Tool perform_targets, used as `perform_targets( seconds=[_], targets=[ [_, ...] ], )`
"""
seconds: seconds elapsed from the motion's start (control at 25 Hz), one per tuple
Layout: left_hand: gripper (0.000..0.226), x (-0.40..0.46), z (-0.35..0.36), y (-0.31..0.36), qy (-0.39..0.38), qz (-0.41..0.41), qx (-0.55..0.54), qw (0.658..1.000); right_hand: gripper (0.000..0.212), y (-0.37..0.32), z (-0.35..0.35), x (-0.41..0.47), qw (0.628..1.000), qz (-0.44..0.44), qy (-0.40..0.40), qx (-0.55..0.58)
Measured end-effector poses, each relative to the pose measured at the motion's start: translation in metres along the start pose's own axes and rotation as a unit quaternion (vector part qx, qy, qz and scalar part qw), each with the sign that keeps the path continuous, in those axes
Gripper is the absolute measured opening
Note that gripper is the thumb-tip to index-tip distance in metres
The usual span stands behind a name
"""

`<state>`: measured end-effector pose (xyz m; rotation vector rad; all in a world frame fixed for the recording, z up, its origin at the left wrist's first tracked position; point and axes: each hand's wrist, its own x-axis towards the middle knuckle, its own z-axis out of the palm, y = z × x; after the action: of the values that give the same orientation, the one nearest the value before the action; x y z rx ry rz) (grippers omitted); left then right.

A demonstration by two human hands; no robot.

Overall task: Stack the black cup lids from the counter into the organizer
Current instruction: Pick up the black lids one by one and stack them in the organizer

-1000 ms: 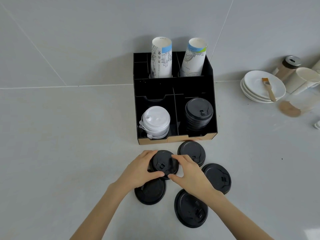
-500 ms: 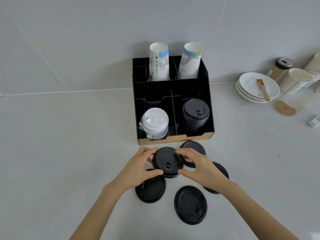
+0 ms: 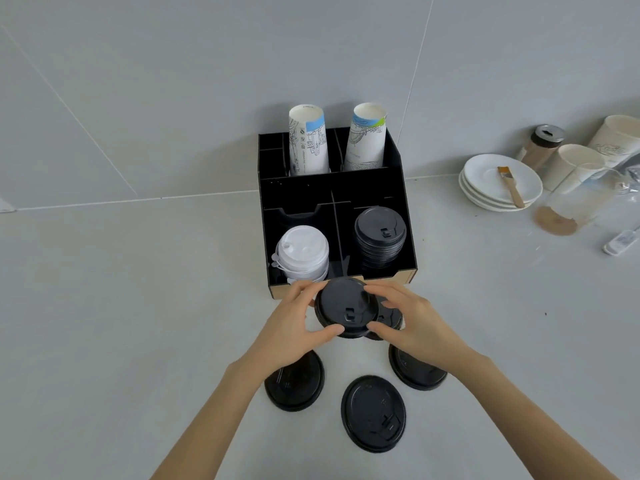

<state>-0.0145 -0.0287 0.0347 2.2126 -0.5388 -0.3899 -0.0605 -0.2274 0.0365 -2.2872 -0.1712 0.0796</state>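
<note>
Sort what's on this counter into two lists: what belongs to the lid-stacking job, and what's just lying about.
Job:
- held black lid, in both hands: left hand, right hand
- loose black lids
- organizer
- black lid stack

Lying about:
- white lids
- paper cups
- white plates
- brush
- shaker jar

Soft, even light — faint shadows, wide-angle bending at edges, slightly blurry.
</note>
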Motion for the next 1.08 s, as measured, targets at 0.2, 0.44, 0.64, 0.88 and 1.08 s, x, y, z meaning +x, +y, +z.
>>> perform_targets(
  seconds=[0.2, 0.44, 0.64, 0.88, 1.08],
  targets=[
    [0.066, 0.018, 0.011, 0.019, 0.032, 0.011, -0.007, 0.999, 0.049, 0.003, -0.025, 0.005, 0.999, 0.027, 0.024, 0.008],
    [0.066, 0.054, 0.024, 0.039, 0.058, 0.007, 0.007, 0.998, 0.048, 0.016, -0.058, 0.023, 0.999, 0.031, 0.042, -0.013],
    [0.068, 0.087, 0.026, 0.05, 0.076, -0.009, 0.033, 0.997, 0.049, 0.027, -0.078, 0.047, 0.998, 0.026, 0.046, -0.025],
    [0.068, 0.119, 0.03, 0.053, 0.1, -0.031, 0.054, 0.993, 0.051, 0.042, -0.093, 0.077, 0.998, 0.028, 0.037, -0.039],
    [0.066, 0.134, 0.032, 0.048, 0.095, -0.046, 0.061, 0.993, 0.05, 0.053, -0.092, 0.094, 0.998, 0.032, 0.017, -0.055]
  ],
)
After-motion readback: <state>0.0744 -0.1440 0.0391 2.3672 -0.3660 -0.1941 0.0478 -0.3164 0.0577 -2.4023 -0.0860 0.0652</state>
